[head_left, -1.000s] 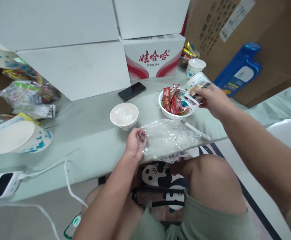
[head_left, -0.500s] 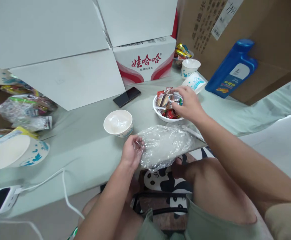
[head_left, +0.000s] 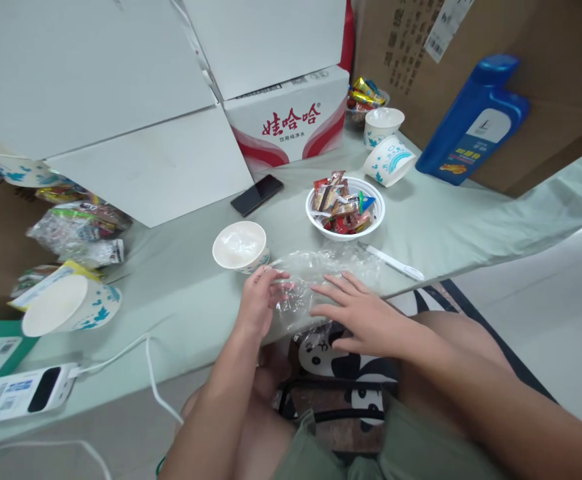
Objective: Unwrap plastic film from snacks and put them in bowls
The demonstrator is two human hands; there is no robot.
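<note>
A clear plastic bag (head_left: 295,303) lies crinkled at the table's front edge, partly hanging over it. My left hand (head_left: 257,303) pinches the bag's left side between thumb and fingers. With its fingers spread, my right hand (head_left: 363,317) is over the bag's right part; whether it presses on the plastic I cannot tell. Behind the bag stands a white bowl (head_left: 381,212) filled with wrapped snacks (head_left: 341,203). A paper bowl (head_left: 241,248) with clear plastic inside is just beyond my left hand. To the right lies a slim white-handled tool (head_left: 395,261), perhaps a knife.
A black phone (head_left: 257,195) lies before the white and red carton (head_left: 291,127). Two paper bowls (head_left: 389,161) and a blue bottle (head_left: 471,127) stand at the back right. On the left are a tilted paper bowl (head_left: 95,307), snack packets (head_left: 78,230), a power bank (head_left: 25,393) and its cable.
My right hand has left the snack bowl and come down to the plastic bag, fingers spread. The bag looks flatter and has shifted. My left hand stays at its left side.
</note>
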